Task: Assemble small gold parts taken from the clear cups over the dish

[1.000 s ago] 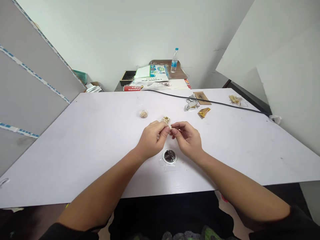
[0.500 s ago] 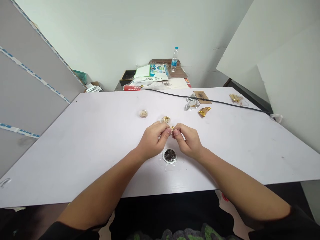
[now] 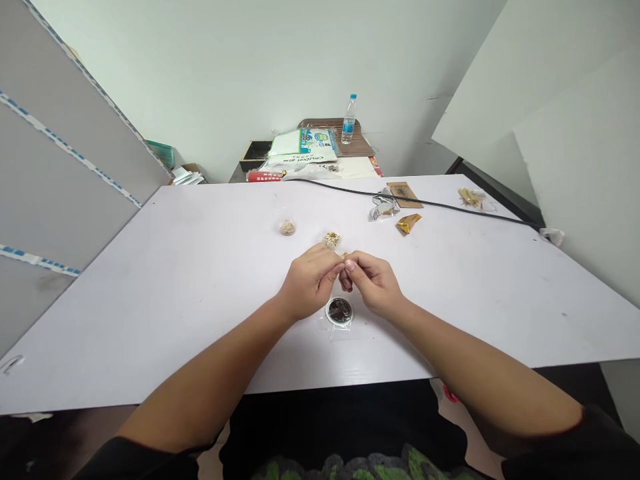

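My left hand and my right hand meet above the middle of the white table, fingertips pinched together. Between them shows a sliver of a small gold piece; fingers cover most of it, so its kind cannot be told. Just beyond my left fingers lies a clear bag of gold bits. Nearer to me, below the hands, rests a round dark disc with a white rim, on or in clear plastic. Farther left sits a small clear bag of pale beige pieces.
A black cable crosses the table's far side, over a brown card and beside a silver packet. A gold wrapper lies nearby, another bag of gold pieces farther right. Behind stands a water bottle.
Both hands have turned slightly and dipped a little toward me. Less of the gold piece shows between the fingers, and more of my right hand's lower fingers is visible.
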Tool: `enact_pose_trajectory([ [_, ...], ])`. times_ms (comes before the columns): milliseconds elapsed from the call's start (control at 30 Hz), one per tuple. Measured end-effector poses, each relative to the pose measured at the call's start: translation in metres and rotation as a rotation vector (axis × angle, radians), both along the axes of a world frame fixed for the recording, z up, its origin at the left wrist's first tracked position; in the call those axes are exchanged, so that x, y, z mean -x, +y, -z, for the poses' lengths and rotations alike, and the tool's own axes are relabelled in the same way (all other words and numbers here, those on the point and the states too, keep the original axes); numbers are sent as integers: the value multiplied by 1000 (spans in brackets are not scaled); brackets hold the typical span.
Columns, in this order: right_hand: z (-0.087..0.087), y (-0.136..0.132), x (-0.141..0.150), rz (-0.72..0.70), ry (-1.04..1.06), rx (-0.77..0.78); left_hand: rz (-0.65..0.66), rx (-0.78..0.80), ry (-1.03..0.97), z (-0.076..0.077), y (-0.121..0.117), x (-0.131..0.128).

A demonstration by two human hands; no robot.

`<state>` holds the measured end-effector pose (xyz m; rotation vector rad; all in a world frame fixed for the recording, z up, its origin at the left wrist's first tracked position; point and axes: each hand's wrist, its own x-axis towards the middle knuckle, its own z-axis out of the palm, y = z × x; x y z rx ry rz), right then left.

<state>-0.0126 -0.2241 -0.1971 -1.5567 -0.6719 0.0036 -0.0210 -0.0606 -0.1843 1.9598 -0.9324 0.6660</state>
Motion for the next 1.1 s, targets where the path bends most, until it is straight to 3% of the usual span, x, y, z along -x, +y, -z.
enact_pose_trajectory([
  [467, 0, -8, -6, -253, 235, -210, 267, 221, 510, -4, 2, 4],
  [633, -3, -9, -5, -314, 216, -216, 347, 253, 569, -7, 2, 4],
  [967, 0, -9, -6, -300, 185, -195, 367, 241, 592, -7, 2, 4],
  [1100, 1, -7, -6, -293, 182, -253, 358, 247, 567, -7, 1, 4],
])
